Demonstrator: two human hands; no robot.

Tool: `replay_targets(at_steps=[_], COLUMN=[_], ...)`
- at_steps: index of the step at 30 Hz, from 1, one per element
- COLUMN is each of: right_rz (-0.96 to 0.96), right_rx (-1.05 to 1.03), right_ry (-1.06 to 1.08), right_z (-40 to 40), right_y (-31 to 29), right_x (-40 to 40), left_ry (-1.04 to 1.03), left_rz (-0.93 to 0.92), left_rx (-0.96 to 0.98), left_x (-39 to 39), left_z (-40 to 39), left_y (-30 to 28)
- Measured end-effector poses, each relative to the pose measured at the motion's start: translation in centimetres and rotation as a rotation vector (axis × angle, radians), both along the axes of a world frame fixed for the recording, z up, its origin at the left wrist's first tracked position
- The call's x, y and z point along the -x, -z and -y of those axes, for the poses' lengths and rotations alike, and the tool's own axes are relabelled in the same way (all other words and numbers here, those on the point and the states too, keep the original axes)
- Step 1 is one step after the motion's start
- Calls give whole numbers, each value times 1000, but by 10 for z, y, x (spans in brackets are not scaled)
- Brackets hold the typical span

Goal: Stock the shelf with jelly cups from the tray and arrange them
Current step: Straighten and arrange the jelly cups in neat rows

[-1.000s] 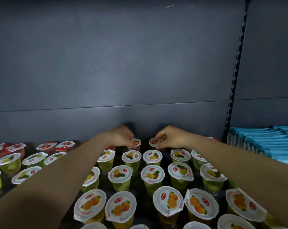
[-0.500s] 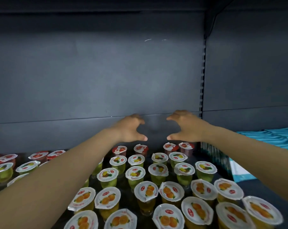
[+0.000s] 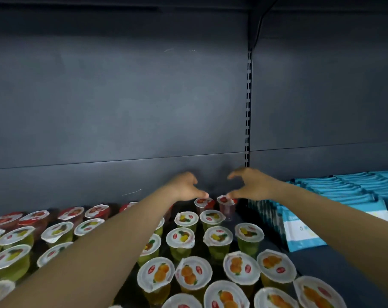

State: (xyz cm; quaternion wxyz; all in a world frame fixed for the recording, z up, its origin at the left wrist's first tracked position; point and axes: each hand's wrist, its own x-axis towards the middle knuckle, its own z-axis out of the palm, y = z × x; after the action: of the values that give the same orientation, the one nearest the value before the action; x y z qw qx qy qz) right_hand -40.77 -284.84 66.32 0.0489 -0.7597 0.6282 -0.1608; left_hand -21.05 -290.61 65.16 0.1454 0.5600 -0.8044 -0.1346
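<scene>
Left arm: bare forearm runs from the lower left corner up toward the back of the shelf (image 3: 335, 261), passing over several cups and hiding parts of them.
Left hand (image 3: 185, 186): hovers above the back row, thumb stretched toward the right, fingers arched above it in a wide C; it holds nothing.
Right arm: bare forearm enters from the right edge and reaches in over the dark shelf floor.
Right hand (image 3: 250, 184): mirrors the other, thumb pointing left, fingers curved over it, spread wide with nothing in its grasp.
Gap between hands: the 2 thumb tips are near each other but apart, just above 2 red jelly cups (image 3: 226, 202) standing upright at the back wall.
Whether the thumbs touch those lids: cannot tell.
Green jelly cups (image 3: 218, 237): upright rows in the middle of the shelf, in front of the red ones.
Orange jelly cups (image 3: 156, 273): nearest rows, at the bottom of the view, the lowest ones cut off by the frame.
Left-side cups: red and green rows continue to the left edge, dim and partly cut off.
Blue packets (image 3: 353, 194): stacked to the right of the cups; print on them too small to read.
Back panel (image 3: 121, 107): dark grey, with a slotted upright (image 3: 247, 107) right of centre.
</scene>
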Motion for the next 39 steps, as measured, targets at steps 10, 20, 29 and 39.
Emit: replay_targets(at_steps=[10,20,29,39], right_rz=[-36,27,114,34], right_rx=[-188,-194,-161,-113], right_ry=[9,-3,-26,-39], right_z=[57,60,60,38], right_y=[29,32,40,21], right_x=[0,4,4,-9], left_ry=[-44,-15,22,38], left_rz=[81,65,139,166], left_rx=[-87,-123,-87,-4], left_x=[30,28,17,-11], left_z=[36,40,40,16], left_y=[21,28,23,0])
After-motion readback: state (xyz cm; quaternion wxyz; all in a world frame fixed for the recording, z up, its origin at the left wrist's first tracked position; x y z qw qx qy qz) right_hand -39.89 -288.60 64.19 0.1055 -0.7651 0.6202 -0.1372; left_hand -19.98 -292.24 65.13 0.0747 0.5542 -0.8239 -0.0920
